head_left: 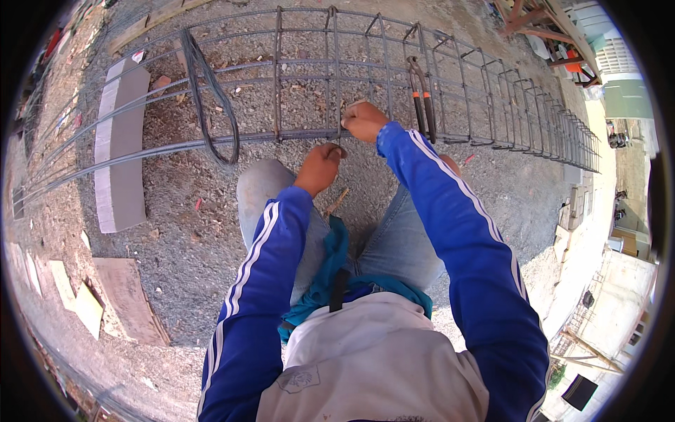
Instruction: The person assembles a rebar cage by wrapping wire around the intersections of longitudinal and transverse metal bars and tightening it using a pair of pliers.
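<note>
A long steel rebar cage [383, 63] with square stirrups stretches across the ground in front of me. My right hand [365, 121] is closed in a pinch at a stirrup, just above the cage's near bars [309, 134]. Below those bars, my left hand [320, 169] is also closed, fingertips pressed together. Whatever thin thing the fingers hold is too small to make out. Right of my hands, pincers [423, 105] with black and orange handles hang on the cage. A looped bundle of tie wire [211, 98] is draped over the bars to the left.
A grey block [123, 151] stands under the bars' left part. Flat boards [130, 299] lie on the gravel at lower left. My bent knees [266, 190] are close to the cage. A wooden frame [548, 32] stands at far right.
</note>
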The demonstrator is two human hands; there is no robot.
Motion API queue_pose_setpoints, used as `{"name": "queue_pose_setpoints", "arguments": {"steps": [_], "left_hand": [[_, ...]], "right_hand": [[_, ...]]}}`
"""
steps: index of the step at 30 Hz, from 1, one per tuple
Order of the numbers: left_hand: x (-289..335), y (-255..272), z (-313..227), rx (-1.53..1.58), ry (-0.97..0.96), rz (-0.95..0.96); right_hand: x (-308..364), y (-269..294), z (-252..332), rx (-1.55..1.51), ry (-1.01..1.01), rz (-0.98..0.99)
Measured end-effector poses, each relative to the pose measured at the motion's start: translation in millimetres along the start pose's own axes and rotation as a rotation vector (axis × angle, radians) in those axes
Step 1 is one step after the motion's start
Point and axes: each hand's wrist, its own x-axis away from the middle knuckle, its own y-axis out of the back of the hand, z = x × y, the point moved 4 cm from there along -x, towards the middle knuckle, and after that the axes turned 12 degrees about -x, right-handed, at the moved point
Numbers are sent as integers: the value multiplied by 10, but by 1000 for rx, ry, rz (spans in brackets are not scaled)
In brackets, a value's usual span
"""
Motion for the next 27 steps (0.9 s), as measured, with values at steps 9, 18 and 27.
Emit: {"name": "queue_pose_setpoints", "arguments": {"steps": [9, 18, 27], "left_hand": [[58, 26, -51, 104, -112, -64], [54, 25, -21, 83, -58, -61], [104, 67, -27, 128, -56, -110]], "right_hand": [[87, 40, 20, -148, 75, 27], [-31, 124, 33, 36, 303, 68], [-8, 79, -10, 28, 302, 113]]}}
